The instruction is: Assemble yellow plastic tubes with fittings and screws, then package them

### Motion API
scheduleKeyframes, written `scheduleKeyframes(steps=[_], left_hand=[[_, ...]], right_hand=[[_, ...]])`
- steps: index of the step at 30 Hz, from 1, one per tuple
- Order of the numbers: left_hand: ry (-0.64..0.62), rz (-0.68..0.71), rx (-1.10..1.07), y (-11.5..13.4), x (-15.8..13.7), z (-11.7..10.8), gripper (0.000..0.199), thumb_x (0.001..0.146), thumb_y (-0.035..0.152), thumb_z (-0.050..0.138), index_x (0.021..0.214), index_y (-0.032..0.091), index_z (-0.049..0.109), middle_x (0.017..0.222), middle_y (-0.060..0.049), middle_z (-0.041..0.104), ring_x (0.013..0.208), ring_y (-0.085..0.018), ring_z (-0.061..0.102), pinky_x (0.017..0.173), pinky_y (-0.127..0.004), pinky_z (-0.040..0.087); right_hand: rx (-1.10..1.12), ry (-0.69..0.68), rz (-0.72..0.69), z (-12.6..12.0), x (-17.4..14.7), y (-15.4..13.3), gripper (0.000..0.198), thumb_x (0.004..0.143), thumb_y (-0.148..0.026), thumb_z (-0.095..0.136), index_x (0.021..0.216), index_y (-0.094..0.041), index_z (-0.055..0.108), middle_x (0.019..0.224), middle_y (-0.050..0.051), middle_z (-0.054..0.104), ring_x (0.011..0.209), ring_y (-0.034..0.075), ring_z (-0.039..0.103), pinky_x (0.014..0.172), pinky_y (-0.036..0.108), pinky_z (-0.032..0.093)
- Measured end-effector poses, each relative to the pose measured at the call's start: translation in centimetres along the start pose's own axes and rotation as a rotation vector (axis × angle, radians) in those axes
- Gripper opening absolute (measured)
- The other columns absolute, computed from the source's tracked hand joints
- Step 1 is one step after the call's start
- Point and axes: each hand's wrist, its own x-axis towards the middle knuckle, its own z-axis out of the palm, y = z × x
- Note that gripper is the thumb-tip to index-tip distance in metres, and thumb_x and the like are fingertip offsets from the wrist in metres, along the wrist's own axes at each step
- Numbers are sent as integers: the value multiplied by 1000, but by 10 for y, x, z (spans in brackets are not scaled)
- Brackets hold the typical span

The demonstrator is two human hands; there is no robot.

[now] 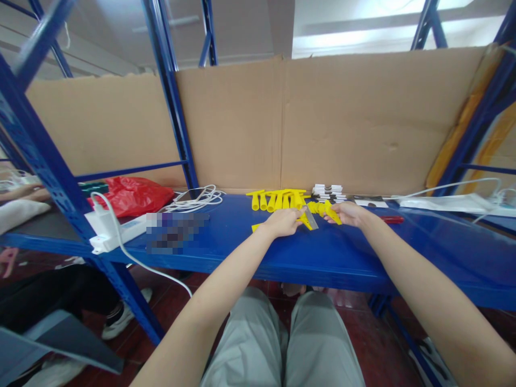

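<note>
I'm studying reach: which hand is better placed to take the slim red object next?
Probably the right hand: nearer the slim red object than the left hand, though holding a yellow piece.

A red bag [136, 198] lies beside white cables [198, 201].

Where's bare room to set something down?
Blue shelf: bare in front, between the forearms; right of the right forearm, before the white strip; between the white cables and yellow pieces. Crowded: behind the left hand and right hand, with those pieces and a white stack; left end, red bag.
</note>
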Motion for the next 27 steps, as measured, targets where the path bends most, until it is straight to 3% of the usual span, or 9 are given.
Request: scheduleKeyframes(steps=[6, 13, 18, 27], left_hand=[[8, 9, -25, 0, 1, 0, 54, 98, 26, 44, 151, 16, 38, 137, -15, 60, 125, -27, 58, 100, -39, 47], [2, 1, -15, -2, 2, 2, 55, 98, 27, 45, 151, 17, 37, 135, -13, 62, 122, -25, 60, 99, -37, 48], [11, -12, -7, -2, 3, 3, 58, 98, 29, 46, 153, 16, 33, 133, -14, 63, 120, -25, 61, 97, -36, 49], [0, -52, -11, 0, 2, 2, 61, 98, 28, 48, 154, 17, 27, 135, -14, 61, 123, -25, 60, 99, -36, 48]], right_hand=[[105, 32, -37, 2, 1, -1, 33, 93, -3, 40, 124, -4, 52, 78, 13, 72, 54, 13, 65, 53, 23, 56], [106, 1, -161, 1, 2, -4, 10, 90, -12, 57, 92, -15, 66, 75, 7, 72, 58, 12, 63, 52, 22, 52], [71, -58, -216, 1, 14, 1, 2, 83, -18, 68, 83, -16, 68, 79, 7, 73, 64, 14, 64, 58, 24, 50], [-15, -107, -298, 0, 24, 8, 26, 72, -34, 80, 72, -17, 60, 59, 1, 61, 51, 10, 50, 51, 23, 42]])
